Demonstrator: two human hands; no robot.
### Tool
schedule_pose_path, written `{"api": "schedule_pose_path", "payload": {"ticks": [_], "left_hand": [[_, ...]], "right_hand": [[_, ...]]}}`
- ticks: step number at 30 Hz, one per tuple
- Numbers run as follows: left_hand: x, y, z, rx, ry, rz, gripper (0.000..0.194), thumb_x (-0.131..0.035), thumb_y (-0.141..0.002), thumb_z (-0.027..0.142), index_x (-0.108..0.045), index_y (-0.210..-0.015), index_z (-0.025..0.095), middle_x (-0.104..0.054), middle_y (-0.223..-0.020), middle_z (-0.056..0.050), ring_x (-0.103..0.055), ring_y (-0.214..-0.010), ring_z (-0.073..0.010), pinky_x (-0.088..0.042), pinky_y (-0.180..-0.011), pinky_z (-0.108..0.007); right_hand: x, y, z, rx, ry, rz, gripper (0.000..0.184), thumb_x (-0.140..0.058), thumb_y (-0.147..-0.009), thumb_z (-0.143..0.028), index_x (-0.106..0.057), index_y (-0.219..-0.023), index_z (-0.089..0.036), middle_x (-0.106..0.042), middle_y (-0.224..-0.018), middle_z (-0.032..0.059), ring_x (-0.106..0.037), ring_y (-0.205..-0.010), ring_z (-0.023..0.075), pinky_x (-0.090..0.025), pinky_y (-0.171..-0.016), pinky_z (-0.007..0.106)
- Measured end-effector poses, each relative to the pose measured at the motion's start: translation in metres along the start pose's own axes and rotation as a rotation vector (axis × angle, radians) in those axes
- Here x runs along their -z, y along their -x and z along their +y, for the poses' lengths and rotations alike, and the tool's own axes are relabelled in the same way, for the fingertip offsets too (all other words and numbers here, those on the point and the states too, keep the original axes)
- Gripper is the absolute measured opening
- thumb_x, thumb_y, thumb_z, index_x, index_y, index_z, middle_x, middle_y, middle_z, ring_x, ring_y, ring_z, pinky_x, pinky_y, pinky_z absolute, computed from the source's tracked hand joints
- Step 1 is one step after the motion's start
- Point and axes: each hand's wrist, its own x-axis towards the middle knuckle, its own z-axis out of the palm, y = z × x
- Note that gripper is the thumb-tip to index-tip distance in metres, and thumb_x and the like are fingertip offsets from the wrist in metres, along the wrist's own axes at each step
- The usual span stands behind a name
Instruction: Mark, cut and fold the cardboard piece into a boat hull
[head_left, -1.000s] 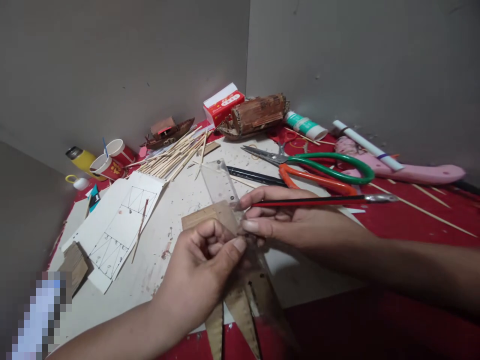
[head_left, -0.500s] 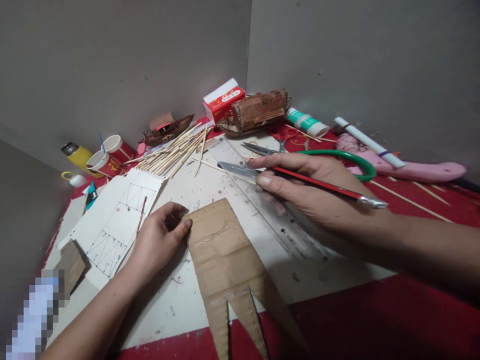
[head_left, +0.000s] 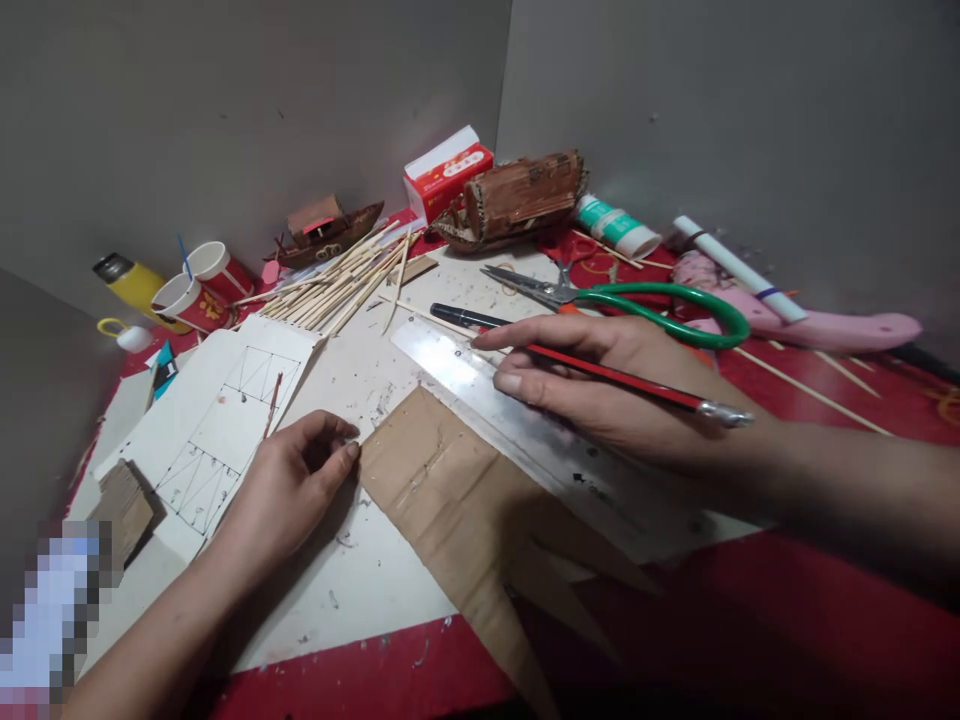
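Where clock positions are counted from the cardboard piece (head_left: pixel 450 470), twelve lying farthest off, the red table (head_left: pixel 375 680) is largely covered by a white board (head_left: pixel 322 610). The board's near edge is crossed by the cardboard's prongs between four and six; board surface is exposed at eight and, as far as a bundle of sticks (head_left: pixel 330 285), at eleven. At nine, the left hand (head_left: pixel 289 490) is narrowed, thumb and fingertip at the cardboard's corner; whether it is pinched cannot be told. Just beside the cardboard at two, a clear ruler (head_left: pixel 442 355) is partly hidden beneath the right hand (head_left: pixel 607 385), by which a pencil (head_left: pixel 622 378) is held. At twelve a red-and-white box (head_left: pixel 446 185) is seen, its contents hidden. At ten, two paper cups (head_left: pixel 206 305) are set; a blue stick (head_left: pixel 184 255) is seen at their rims.
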Motion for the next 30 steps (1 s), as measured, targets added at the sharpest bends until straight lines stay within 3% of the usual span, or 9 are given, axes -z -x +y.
{"api": "schedule_pose_path", "payload": {"ticks": [5,8,12,15,18,22,25,30], "left_hand": [[0.000,0.010,0.014,-0.018,0.114,0.169,0.021,-0.062,-0.088,0.038,-0.063,-0.077,0.020,-0.063,-0.069,0.000,-0.055,-0.066,-0.0146,-0.044,-0.064,-0.028],[0.000,0.012,0.023,-0.008,0.307,0.180,0.025,-0.066,-0.087,0.039,-0.059,-0.073,0.019,-0.061,-0.064,0.002,-0.052,-0.058,-0.0104,-0.043,-0.056,-0.023],[-0.001,0.006,0.034,0.021,0.622,0.145,0.029,-0.070,-0.085,0.041,-0.059,-0.104,0.023,-0.070,-0.079,0.002,-0.059,-0.056,-0.0093,-0.049,-0.054,-0.021],[-0.003,-0.001,0.037,0.058,0.760,0.053,0.033,-0.074,-0.082,0.039,-0.061,-0.107,0.021,-0.067,-0.065,0.004,-0.059,-0.049,-0.0097,-0.050,-0.050,-0.021],[-0.006,-0.004,0.034,0.103,0.819,-0.041,0.026,-0.076,-0.080,0.037,-0.065,-0.088,0.015,-0.066,-0.059,0.001,-0.057,-0.045,-0.0089,-0.047,-0.046,-0.018],[-0.010,0.000,0.028,0.151,0.876,-0.065,0.026,-0.073,-0.083,0.040,-0.067,-0.084,0.014,-0.069,-0.063,-0.002,-0.062,-0.049,-0.0101,-0.050,-0.051,-0.019],[-0.012,0.001,0.026,0.157,0.890,-0.066,0.021,-0.080,-0.077,0.031,-0.067,-0.078,0.014,-0.071,-0.065,-0.003,-0.062,-0.050,-0.0091,-0.050,-0.053,-0.019],[-0.015,0.001,0.026,0.168,0.914,0.041,0.017,-0.080,-0.076,0.027,-0.067,-0.077,0.015,-0.071,-0.061,-0.002,-0.063,-0.051,-0.0099,-0.050,-0.055,-0.019]], "right_hand": [[-0.002,0.002,0.000,-0.022,-0.072,-0.069,0.029,-0.070,-0.080,-0.030,-0.075,-0.108,-0.023,-0.069,-0.075,0.0013,-0.059,-0.059,0.0136,-0.044,-0.050,0.023],[-0.004,0.007,-0.003,-0.049,-0.173,-0.169,0.029,-0.070,-0.079,-0.028,-0.075,-0.107,-0.022,-0.066,-0.075,0.0013,-0.059,-0.060,0.0131,-0.045,-0.050,0.022],[-0.009,0.017,0.000,-0.037,-0.337,-0.401,0.033,-0.071,-0.081,-0.032,-0.073,-0.113,-0.022,-0.066,-0.081,0.0017,-0.062,-0.066,0.0134,-0.048,-0.056,0.022],[-0.012,0.021,0.006,0.045,-0.325,-0.504,0.035,-0.068,-0.084,-0.037,-0.072,-0.117,-0.023,-0.064,-0.080,0.0016,-0.061,-0.069,0.0142,-0.048,-0.060,0.023],[-0.013,0.019,0.011,0.097,-0.291,-0.503,0.034,-0.067,-0.085,-0.039,-0.073,-0.114,-0.023,-0.062,-0.077,0.0007,-0.057,-0.064,0.0137,-0.045,-0.056,0.023],[-0.013,0.013,0.015,0.113,-0.223,-0.493,0.033,-0.065,-0.086,-0.039,-0.072,-0.113,-0.022,-0.061,-0.076,0.0008,-0.058,-0.065,0.0149,-0.045,-0.056,0.024],[-0.014,0.011,0.018,0.141,-0.155,-0.480,0.037,-0.064,-0.088,-0.042,-0.071,-0.117,-0.021,-0.064,-0.077,0.0012,-0.061,-0.067,0.0169,-0.049,-0.060,0.026],[-0.012,0.018,0.016,0.407,0.063,-0.444,0.052,-0.074,-0.080,-0.034,-0.061,-0.130,-0.028,-0.070,-0.109,0.0051,-0.067,-0.093,0.0229,-0.053,-0.080,0.030]]}}
